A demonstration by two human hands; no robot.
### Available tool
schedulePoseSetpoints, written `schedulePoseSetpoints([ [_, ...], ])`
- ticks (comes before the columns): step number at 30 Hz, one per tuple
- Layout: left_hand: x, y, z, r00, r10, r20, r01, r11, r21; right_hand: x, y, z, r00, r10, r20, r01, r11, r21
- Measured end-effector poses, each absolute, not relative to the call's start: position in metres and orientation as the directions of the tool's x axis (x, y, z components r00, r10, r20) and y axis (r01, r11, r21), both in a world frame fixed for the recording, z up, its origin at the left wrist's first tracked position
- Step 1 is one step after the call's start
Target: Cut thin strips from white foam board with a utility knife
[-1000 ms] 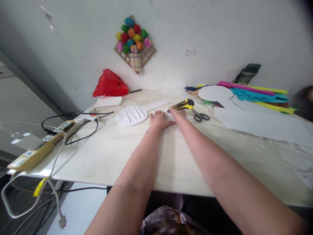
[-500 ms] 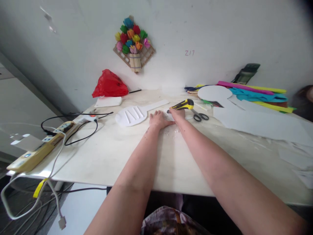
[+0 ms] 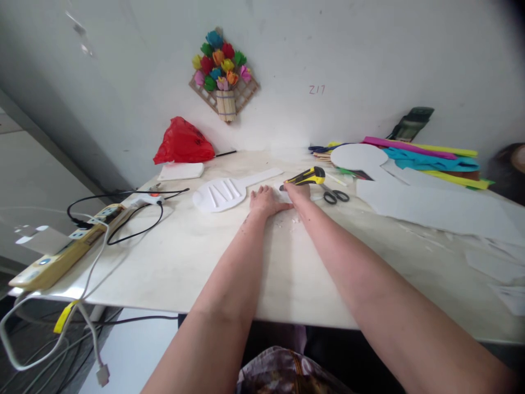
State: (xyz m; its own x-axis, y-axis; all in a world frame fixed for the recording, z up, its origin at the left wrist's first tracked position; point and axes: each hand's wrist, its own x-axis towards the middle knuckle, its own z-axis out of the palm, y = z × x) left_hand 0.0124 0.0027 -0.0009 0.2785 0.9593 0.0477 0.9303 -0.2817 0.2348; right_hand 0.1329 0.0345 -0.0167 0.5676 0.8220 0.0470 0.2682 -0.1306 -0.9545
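Both my arms reach far across a pale table (image 3: 184, 257). My right hand (image 3: 298, 191) is closed round a yellow and black utility knife (image 3: 305, 176), whose tip points left toward my left hand. My left hand (image 3: 266, 200) lies flat, fingers stretched out, pressing on something white on the table that I cannot make out. A white paddle-shaped foam cutout (image 3: 229, 190) with slits lies just left of my left hand. Small white scraps (image 3: 292, 221) sit between my wrists.
Black scissors (image 3: 336, 195) lie right of the knife. White foam sheets (image 3: 426, 205) and coloured foam strips (image 3: 426, 156) fill the right side. A power strip (image 3: 65, 246) with cables hangs at the left edge. A red bag (image 3: 184, 143) and a paper-flower wall piece (image 3: 223, 71) are behind.
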Motion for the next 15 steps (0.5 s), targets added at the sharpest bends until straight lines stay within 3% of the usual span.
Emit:
schedulePoseSetpoints([
  [15,0.0126,-0.0006,0.0015,0.268,0.962,0.048,0.931,-0.271,0.243,0.1356,0.0357,-0.0194,0.557,0.830,0.041,0.259,-0.127,-0.958],
])
